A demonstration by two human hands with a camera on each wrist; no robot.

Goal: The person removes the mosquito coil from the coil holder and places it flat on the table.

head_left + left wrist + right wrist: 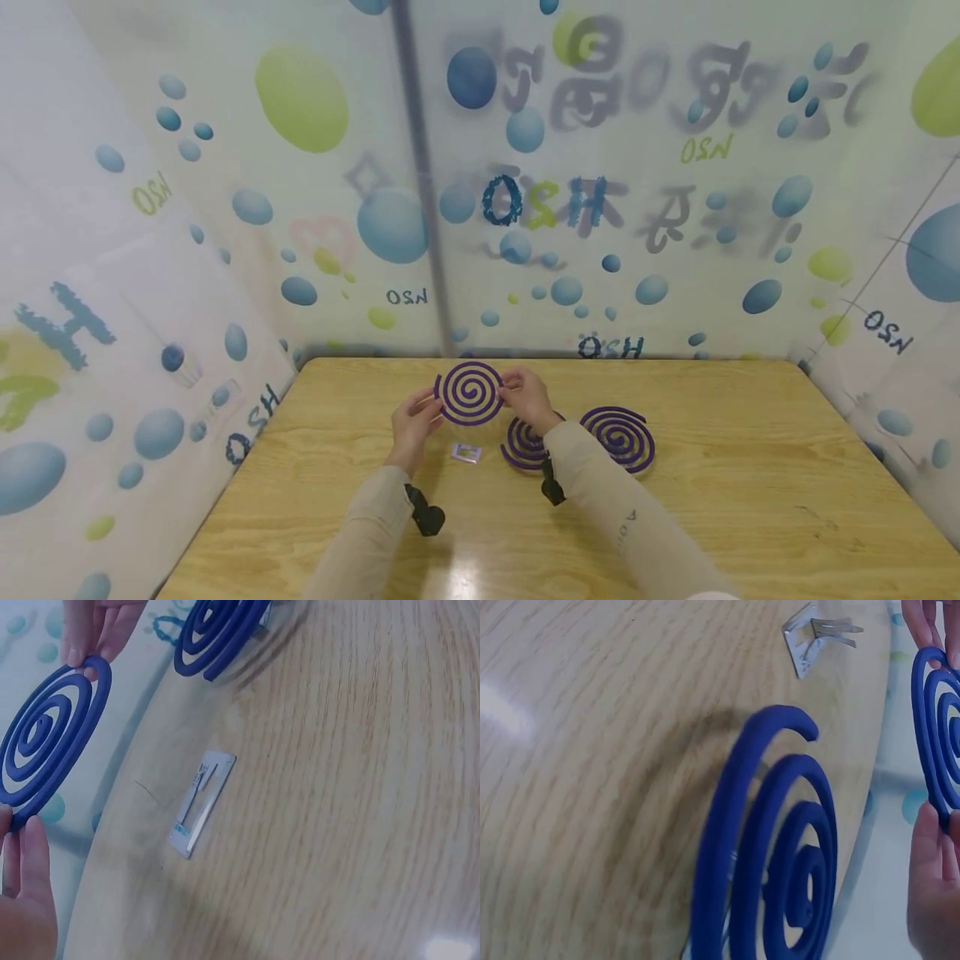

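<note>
Both hands hold a dark purple mosquito coil [471, 390] up above the far part of the table, its flat face towards the head camera. My left hand [412, 425] pinches its left edge between thumb and fingers. At the opposite edge, my right hand [528, 398] pinches the rim the same way. Below the held coil lies a small metal coil stand [467, 453], a thin plate whose cut-out prong rises in the right wrist view. A second mosquito coil [514, 453] is partly hidden under the right forearm. To its right is a third coil [643, 446].
The wooden table [720, 517] runs back to a wall sheet [637, 167] printed with blue and green dots. In the right wrist view, the nearest coil [744, 825] sits raised off the table, with bits of metal beneath it. Dark wrist cameras [425, 510] sit on the sleeves.
</note>
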